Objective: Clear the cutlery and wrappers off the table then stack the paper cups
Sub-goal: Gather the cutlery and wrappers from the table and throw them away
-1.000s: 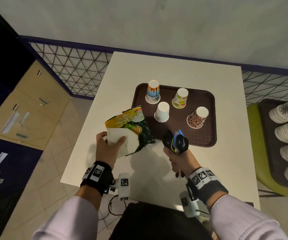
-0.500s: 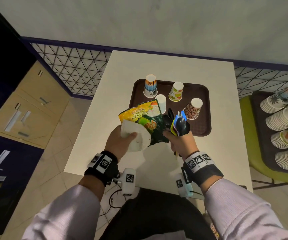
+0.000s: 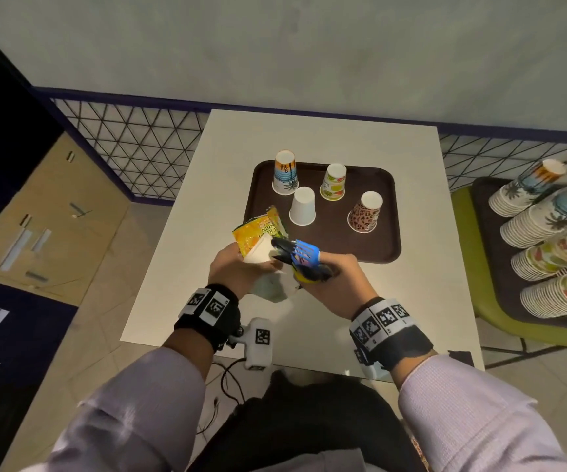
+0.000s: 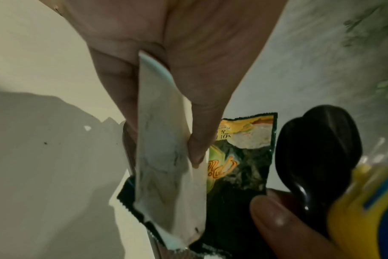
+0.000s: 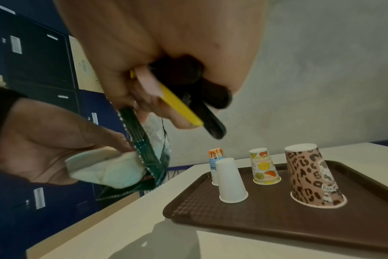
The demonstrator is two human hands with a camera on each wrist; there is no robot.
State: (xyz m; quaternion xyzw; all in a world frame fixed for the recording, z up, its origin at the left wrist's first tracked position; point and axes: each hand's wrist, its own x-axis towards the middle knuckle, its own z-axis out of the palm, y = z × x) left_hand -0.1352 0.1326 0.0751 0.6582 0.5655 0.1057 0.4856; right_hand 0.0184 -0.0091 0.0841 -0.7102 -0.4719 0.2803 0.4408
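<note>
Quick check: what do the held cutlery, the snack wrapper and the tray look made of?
Cutlery: likely plastic, glossy black, blue and yellow with highlights. Snack wrapper: thin printed film, crinkled, serrated edge. Tray: probably moulded plastic, brown, matte textured surface.

You are in what looks like a canteen or break room of an institution. A plain white desk (image 3: 326,137) stands against a grey wall, and on it sits a brown serving tray (image 3: 382,240) of the cafeteria kind. To your right, long sleeves of stacked paper cups (image 3: 547,253) lie on a second tray over a green seat. To your left stand blue and tan lockers (image 5: 33,52) with label slots, on a tiled floor (image 3: 132,233).
</note>
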